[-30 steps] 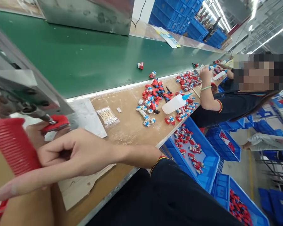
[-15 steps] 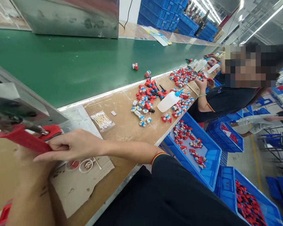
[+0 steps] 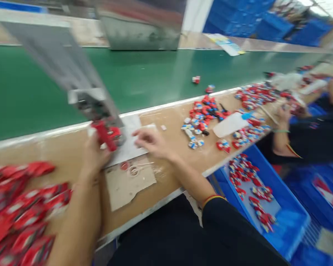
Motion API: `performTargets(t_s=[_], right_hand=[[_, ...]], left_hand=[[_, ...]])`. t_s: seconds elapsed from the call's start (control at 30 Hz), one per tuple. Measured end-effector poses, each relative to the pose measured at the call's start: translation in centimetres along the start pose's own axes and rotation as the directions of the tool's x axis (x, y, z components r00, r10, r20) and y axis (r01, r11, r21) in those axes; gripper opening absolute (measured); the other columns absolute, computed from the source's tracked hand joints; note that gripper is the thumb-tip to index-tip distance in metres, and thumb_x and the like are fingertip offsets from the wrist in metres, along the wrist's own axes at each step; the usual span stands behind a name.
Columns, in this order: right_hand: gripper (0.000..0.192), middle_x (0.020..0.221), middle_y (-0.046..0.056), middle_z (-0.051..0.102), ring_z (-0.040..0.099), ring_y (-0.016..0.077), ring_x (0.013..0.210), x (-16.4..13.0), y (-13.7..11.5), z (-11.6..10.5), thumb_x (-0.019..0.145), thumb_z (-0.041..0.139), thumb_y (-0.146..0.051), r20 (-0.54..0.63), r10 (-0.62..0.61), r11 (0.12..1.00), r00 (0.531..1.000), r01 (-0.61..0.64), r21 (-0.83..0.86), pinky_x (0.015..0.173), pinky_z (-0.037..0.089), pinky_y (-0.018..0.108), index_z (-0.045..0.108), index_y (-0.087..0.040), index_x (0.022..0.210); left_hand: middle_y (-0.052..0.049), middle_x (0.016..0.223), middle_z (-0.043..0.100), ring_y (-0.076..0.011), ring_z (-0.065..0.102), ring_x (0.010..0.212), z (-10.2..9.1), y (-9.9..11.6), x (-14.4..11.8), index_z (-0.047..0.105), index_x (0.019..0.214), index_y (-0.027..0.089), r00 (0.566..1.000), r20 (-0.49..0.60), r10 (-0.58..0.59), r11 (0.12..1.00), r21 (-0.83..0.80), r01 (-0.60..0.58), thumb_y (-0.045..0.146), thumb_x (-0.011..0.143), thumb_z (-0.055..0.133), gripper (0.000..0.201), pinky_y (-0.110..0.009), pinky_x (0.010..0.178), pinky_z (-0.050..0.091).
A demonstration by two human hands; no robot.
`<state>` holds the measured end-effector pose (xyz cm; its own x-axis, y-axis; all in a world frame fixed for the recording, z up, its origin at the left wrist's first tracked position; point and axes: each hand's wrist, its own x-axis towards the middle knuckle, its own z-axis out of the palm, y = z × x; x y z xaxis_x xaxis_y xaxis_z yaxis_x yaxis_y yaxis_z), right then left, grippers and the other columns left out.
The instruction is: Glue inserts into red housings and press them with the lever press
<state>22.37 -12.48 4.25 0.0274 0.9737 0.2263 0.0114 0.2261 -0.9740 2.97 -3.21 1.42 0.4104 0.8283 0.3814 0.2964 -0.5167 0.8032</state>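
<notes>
Swung leftward since half a second ago, bringing a heap of glossy red pieces (image 3: 19, 207) into the lower left corner, all motion-blurred. Right hand (image 3: 152, 142) now lifted off the red plastic part (image 3: 104, 135) and hovering with fingers loosely spread above a pale grey sheet (image 3: 127, 146) on the tabletop (image 3: 172, 171). Left hand (image 3: 96, 155) curled around the lower end of that slim, elongated red part, held up against the dull metal fixture (image 3: 91, 105); exact finger grip lost to blur. Beside the fixture's base, a second rounded red bit (image 3: 115, 132), touching or nearly so, cannot tell which. Just below, a torn, rough-edged cardboard scrap (image 3: 127, 184) with small rings (image 3: 131, 170) on its upper edge. Behind, a smooth matte green conveyor belt (image 3: 155, 77) with one small red block (image 3: 195, 79) riding on it. Farther right, scattered red, white and blue blocks (image 3: 199, 118), a white squeeze bottle (image 3: 230, 125) lying flat, and a blue plastic bin (image 3: 288, 218) with more blocks. Another person's hand (image 3: 285, 112) at the far end of the tabletop.
</notes>
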Motion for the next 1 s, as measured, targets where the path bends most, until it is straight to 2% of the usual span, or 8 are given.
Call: performTargets(t_s=[0.07,0.17,0.23,0.37,0.53,0.7,0.83,1.0], right_hand=[[0.032,0.100,0.002,0.072,0.063,0.0109,0.074,0.1,1.3,-1.6,0.086,0.074,-0.054,-0.115,0.070,0.997,0.991,-0.074,-0.028,0.070,0.055,0.028,0.061,-0.024,0.082],[0.031,0.091,0.001,0.071,0.065,0.0137,0.071,1.7,3.2,-2.7,0.084,0.077,-0.050,-0.109,0.130,0.982,0.986,-0.143,-0.126,0.064,0.052,0.029,0.065,-0.025,0.097],[0.033,0.092,0.002,0.072,0.067,0.0155,0.073,3.0,3.8,-2.2,0.086,0.076,-0.047,-0.049,0.148,0.966,0.988,-0.155,-0.206,0.061,0.049,0.030,0.066,-0.025,0.108],[0.041,0.122,0.006,0.074,0.069,0.0145,0.075,4.6,4.1,-0.1,0.086,0.075,-0.056,0.024,0.140,0.965,0.990,-0.131,-0.226,0.059,0.049,0.030,0.065,-0.028,0.114],[0.052,0.097,0.005,0.074,0.067,0.0132,0.066,5.8,4.8,1.5,0.088,0.064,-0.076,-0.001,0.284,0.951,0.959,-0.282,-0.131,0.053,0.049,0.027,0.066,-0.026,0.102],[0.045,0.074,-0.001,0.065,0.061,0.0119,0.056,5.9,4.8,2.0,0.090,0.066,-0.070,0.037,0.426,0.903,0.904,-0.423,-0.072,0.045,0.040,0.025,0.063,-0.026,0.095],[0.048,0.071,-0.002,0.060,0.058,0.0137,0.058,5.7,4.9,2.4,0.090,0.063,-0.075,0.033,0.333,0.941,0.942,-0.330,-0.078,0.047,0.042,0.027,0.061,-0.027,0.094],[0.058,0.068,-0.002,0.054,0.054,0.0165,0.060,5.6,5.6,2.6,0.092,0.049,-0.086,0.020,0.240,0.961,0.971,-0.235,-0.147,0.052,0.046,0.030,0.055,-0.029,0.086]], left_hand=[[0.001,0.099,0.081,-0.0206,0.075,0.089,-0.6,-1.2,-0.7,0.066,0.103,0.026,0.998,-0.058,-0.029,0.999,0.027,0.030,0.040,0.087,0.076,0.023,-0.039,0.085,0.066],[-0.006,0.110,0.082,-0.0211,0.076,0.099,-0.9,-2.5,-0.6,0.069,0.110,0.021,1.000,-0.005,-0.019,0.999,0.048,0.020,0.026,0.088,0.071,0.022,-0.037,0.092,0.064],[-0.007,0.119,0.081,-0.0211,0.076,0.106,-1.0,-2.6,-0.4,0.070,0.117,0.020,1.000,0.021,-0.013,0.999,0.049,0.012,0.017,0.088,0.066,0.029,-0.036,0.095,0.062],[-0.008,0.126,0.079,-0.0213,0.075,0.112,-1.3,-2.1,-0.6,0.069,0.128,0.021,0.999,0.039,0.001,1.000,0.013,-0.002,0.011,0.088,0.063,0.041,-0.035,0.095,0.061],[-0.008,0.116,0.080,-0.0185,0.077,0.097,-1.5,-2.0,-0.6,0.060,0.140,0.020,0.998,0.039,-0.044,0.991,-0.126,0.048,0.007,0.085,0.061,0.057,-0.029,0.081,0.059],[-0.005,0.106,0.077,-0.0122,0.070,0.069,-1.8,-1.4,0.4,0.069,0.119,0.018,0.975,0.109,-0.194,0.941,-0.261,0.217,0.015,0.095,0.054,0.029,-0.026,0.069,0.056],[-0.003,0.083,0.069,-0.0132,0.066,0.060,-1.5,-0.7,0.9,0.067,0.092,0.017,0.953,0.153,-0.263,0.920,-0.257,0.295,0.033,0.108,0.045,0.032,-0.028,0.065,0.052],[-0.001,0.073,0.062,-0.0123,0.059,0.053,-0.5,-0.9,1.1,0.057,0.078,0.019,0.939,0.185,-0.288,0.881,-0.333,0.336,0.035,0.108,0.049,0.034,-0.028,0.059,0.044]])
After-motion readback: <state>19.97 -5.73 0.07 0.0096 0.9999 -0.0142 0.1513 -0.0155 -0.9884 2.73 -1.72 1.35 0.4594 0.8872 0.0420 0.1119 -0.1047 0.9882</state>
